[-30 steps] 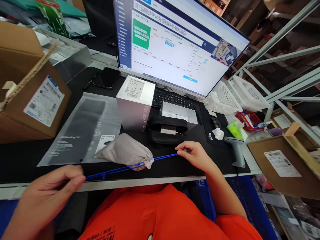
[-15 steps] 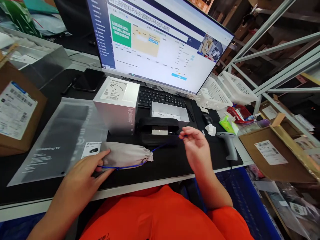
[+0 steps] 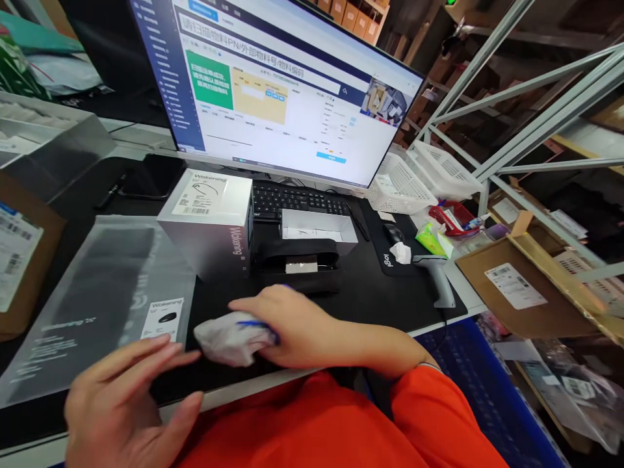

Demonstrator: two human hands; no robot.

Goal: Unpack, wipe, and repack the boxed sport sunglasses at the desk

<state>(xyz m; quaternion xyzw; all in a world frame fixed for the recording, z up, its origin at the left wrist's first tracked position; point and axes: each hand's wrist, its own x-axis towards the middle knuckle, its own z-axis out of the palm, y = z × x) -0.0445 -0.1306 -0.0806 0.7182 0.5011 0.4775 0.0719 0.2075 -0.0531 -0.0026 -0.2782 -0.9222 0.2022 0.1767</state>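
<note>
My right hand (image 3: 287, 325) is closed over a grey cloth drawstring pouch (image 3: 227, 339) with a blue cord, pressing it on the black desk mat (image 3: 363, 292) near the front edge. My left hand (image 3: 124, 403) hovers just left of the pouch, fingers stretched out and holding nothing. Behind the pouch stand a silver Wokening box (image 3: 209, 218), a black case (image 3: 298, 263) and a smaller open silver box (image 3: 319, 227).
A frosted plastic bag (image 3: 92, 299) lies left on the desk. A monitor (image 3: 273, 91) and keyboard (image 3: 297, 200) are behind. A barcode scanner (image 3: 436, 279), mouse (image 3: 392, 233), white baskets (image 3: 419, 179) and cardboard boxes (image 3: 517, 292) sit to the right.
Both hands let go of the stretched blue cord. My right hand came in from the right and closed on the pouch. My left hand drew back toward me and opened.
</note>
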